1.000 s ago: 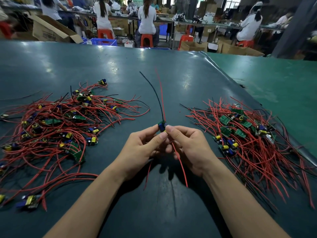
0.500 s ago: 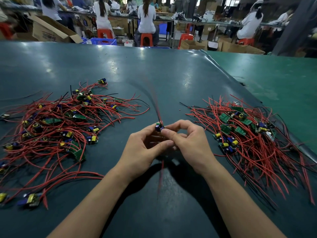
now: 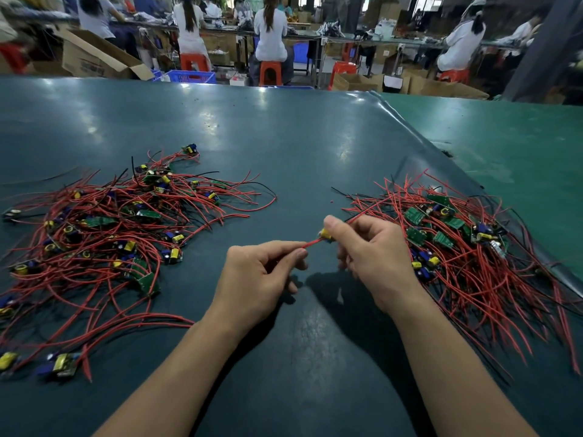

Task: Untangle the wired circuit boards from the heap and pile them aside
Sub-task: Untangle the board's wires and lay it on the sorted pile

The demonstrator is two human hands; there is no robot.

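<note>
A tangled heap of circuit boards (image 3: 126,228) with red and black wires spreads over the left of the dark table. A second pile of boards (image 3: 448,234) with red wires lies on the right. Between them, my right hand (image 3: 372,257) pinches one small circuit board (image 3: 325,234) with a yellow part, held above the table. My left hand (image 3: 258,279) pinches that board's red wire (image 3: 310,243) just left of it. More of the wire runs up and right past my right thumb toward the right pile.
The dark green table mat (image 3: 284,146) ends at a raised edge on the right, with a lighter green surface (image 3: 520,146) beyond. Loose boards (image 3: 60,364) lie at the near left. People sit on orange stools at benches behind the table, among cardboard boxes.
The held board has turned: its wires stood upright a second ago and now lie sideways. My hands have drawn slightly apart, the right toward the right pile, the left sliding along the red wire.
</note>
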